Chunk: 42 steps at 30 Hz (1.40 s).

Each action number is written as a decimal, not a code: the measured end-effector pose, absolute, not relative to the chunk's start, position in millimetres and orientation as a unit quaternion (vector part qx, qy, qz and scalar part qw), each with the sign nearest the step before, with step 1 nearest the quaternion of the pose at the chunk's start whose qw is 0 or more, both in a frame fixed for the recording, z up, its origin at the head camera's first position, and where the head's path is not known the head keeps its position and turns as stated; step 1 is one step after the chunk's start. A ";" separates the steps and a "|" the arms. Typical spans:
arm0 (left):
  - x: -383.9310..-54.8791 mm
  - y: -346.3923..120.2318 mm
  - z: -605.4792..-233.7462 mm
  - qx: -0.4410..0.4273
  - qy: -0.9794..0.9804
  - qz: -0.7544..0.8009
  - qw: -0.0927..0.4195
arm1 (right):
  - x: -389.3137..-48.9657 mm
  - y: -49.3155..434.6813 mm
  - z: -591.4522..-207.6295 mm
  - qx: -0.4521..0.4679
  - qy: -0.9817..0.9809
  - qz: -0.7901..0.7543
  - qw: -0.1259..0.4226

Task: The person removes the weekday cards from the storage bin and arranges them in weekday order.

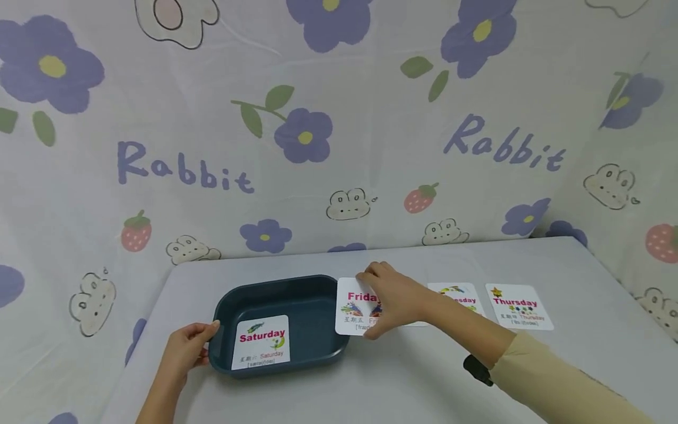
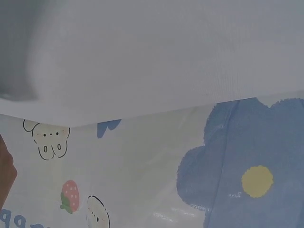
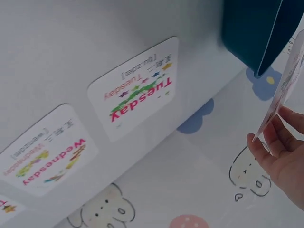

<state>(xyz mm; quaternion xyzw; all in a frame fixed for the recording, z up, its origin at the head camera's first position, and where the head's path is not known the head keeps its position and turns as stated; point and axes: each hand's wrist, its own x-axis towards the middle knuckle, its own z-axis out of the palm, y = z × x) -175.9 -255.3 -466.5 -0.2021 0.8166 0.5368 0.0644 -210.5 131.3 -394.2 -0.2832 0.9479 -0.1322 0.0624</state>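
Note:
My left hand (image 1: 182, 350) grips the left rim of a dark teal tray (image 1: 318, 333), thumb on top and fingers beneath. Inside the tray lies a white Saturday card (image 1: 262, 344), toward the left. With the right hand (image 1: 394, 300) I pinch a Friday card (image 1: 349, 312) by its right side; the card is raised, its left edge overlapping the tray's right end in the head view. The right wrist view catches this card (image 3: 285, 85) nearly edge-on, fingers (image 3: 280, 135) at its lower end. Only a sliver of the left hand (image 2: 5, 171) appears in the left wrist view.
To the right on the white table (image 1: 582, 365) lie the Thursday card (image 1: 519, 306) and Wednesday card (image 1: 461, 293), the latter partly behind my right arm. A Tuesday card (image 3: 137, 90) shows fully in the right wrist view. A patterned cloth backdrop (image 1: 371, 129) rises behind the table.

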 end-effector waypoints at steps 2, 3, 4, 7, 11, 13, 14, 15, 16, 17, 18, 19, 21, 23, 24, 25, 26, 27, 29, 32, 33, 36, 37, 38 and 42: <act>-175.9 -255.4 -466.7 -0.203 0.817 0.536 0.063 | -208.7 136.8 -395.0 -0.277 0.949 -0.135 0.060; -175.8 -255.7 -467.0 -0.203 0.817 0.535 0.063 | -207.5 139.8 -395.6 -0.274 0.950 -0.137 0.059; -175.8 -256.0 -467.3 -0.204 0.818 0.535 0.063 | -206.2 142.9 -396.5 -0.271 0.951 -0.138 0.058; -175.1 -257.0 -468.1 -0.203 0.819 0.532 0.068 | -200.6 152.9 -400.6 -0.263 0.953 -0.135 0.061; -173.7 -258.1 -468.2 -0.204 0.821 0.528 0.076 | -191.4 166.7 -410.4 -0.264 0.953 -0.129 0.072; -173.6 -258.5 -468.4 -0.202 0.822 0.528 0.077 | -186.9 174.0 -417.1 -0.265 0.952 -0.131 0.078; -173.7 -258.6 -468.6 -0.200 0.821 0.529 0.077 | -184.7 177.5 -421.0 -0.266 0.952 -0.130 0.082; -173.7 -258.5 -468.7 -0.201 0.821 0.529 0.077 | -182.3 181.2 -425.0 -0.268 0.951 -0.130 0.087; -173.7 -258.3 -469.0 -0.201 0.820 0.530 0.078 | -179.8 184.8 -429.2 -0.269 0.950 -0.129 0.092; -173.5 -258.1 -469.2 -0.201 0.820 0.531 0.078 | -177.6 188.3 -433.6 -0.270 0.949 -0.129 0.098; -173.3 -258.0 -469.4 -0.202 0.819 0.531 0.078 | -175.2 191.5 -437.9 -0.270 0.948 -0.129 0.104; -173.3 -257.6 -469.5 -0.203 0.819 0.531 0.079 | -173.0 194.3 -442.1 -0.271 0.948 -0.129 0.110; -173.1 -256.6 -469.5 -0.206 0.819 0.530 0.079 | -168.5 198.9 -450.1 -0.272 0.946 -0.128 0.119; -173.5 -255.9 -469.6 -0.206 0.819 0.529 0.077 | -165.0 201.8 -457.2 -0.272 0.945 -0.127 0.127; -173.8 -255.6 -469.5 -0.205 0.819 0.530 0.076 | -163.5 202.5 -460.1 -0.273 0.945 -0.126 0.131; -173.9 -255.2 -469.3 -0.205 0.819 0.531 0.074 | -162.1 203.0 -462.8 -0.275 0.944 -0.125 0.134; -173.9 -255.0 -469.2 -0.204 0.819 0.532 0.073 | -160.9 203.4 -465.2 -0.276 0.943 -0.122 0.137; -173.8 -254.9 -468.9 -0.203 0.818 0.534 0.072 | -160.0 203.6 -467.1 -0.278 0.943 -0.120 0.139; -173.7 -254.6 -468.6 -0.203 0.816 0.537 0.070 | -158.7 203.9 -469.9 -0.281 0.942 -0.117 0.140; -174.0 -254.2 -468.4 -0.206 0.815 0.537 0.070 | -157.6 204.5 -471.8 -0.282 0.942 -0.118 0.141; -174.0 -254.1 -468.2 -0.207 0.814 0.538 0.069 | -157.3 204.7 -472.1 -0.282 0.941 -0.120 0.142; -174.8 -253.7 -468.4 -0.209 0.815 0.536 0.067 | -156.8 205.5 -473.2 -0.283 0.941 -0.119 0.142; -175.1 -253.7 -468.6 -0.209 0.815 0.536 0.065 | -156.7 205.6 -473.5 -0.284 0.941 -0.117 0.142; -175.1 -253.5 -468.6 -0.209 0.815 0.536 0.064 | -156.5 205.8 -473.7 -0.283 0.941 -0.115 0.143; -175.5 -253.8 -469.7 -0.210 0.815 0.537 0.062 | -156.1 205.7 -474.8 -0.280 0.943 -0.107 0.146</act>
